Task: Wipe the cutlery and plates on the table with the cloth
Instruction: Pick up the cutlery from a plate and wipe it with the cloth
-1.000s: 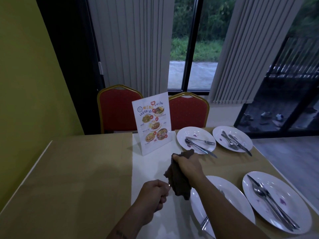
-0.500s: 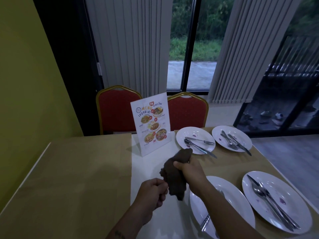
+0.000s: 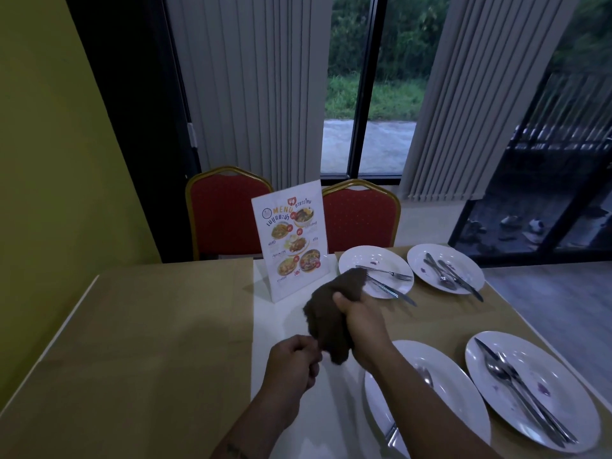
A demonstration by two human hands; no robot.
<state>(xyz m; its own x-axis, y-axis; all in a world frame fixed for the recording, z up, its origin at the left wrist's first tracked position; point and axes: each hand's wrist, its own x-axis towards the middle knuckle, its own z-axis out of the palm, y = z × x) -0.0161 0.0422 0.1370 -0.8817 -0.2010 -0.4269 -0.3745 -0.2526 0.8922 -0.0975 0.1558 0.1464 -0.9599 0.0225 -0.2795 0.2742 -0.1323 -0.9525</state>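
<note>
While the right hand (image 3: 359, 321) grips the brown cloth (image 3: 331, 318) above the table (image 3: 149, 326), fingers curled tight around it, the left hand (image 3: 293, 364) is fisted, apparently on a piece of cutlery being wiped, too hidden to identify; four stained plates, the nearest (image 3: 460, 395) beside the forearm, await wiping.

Dim, bluish daylight enters only through the tall glass window with black frame (image 3: 371, 94) — the tan tabletop (image 3: 149, 326) lies in soft shadow. Wide-angle bending at edges; slight overall softness.
</note>
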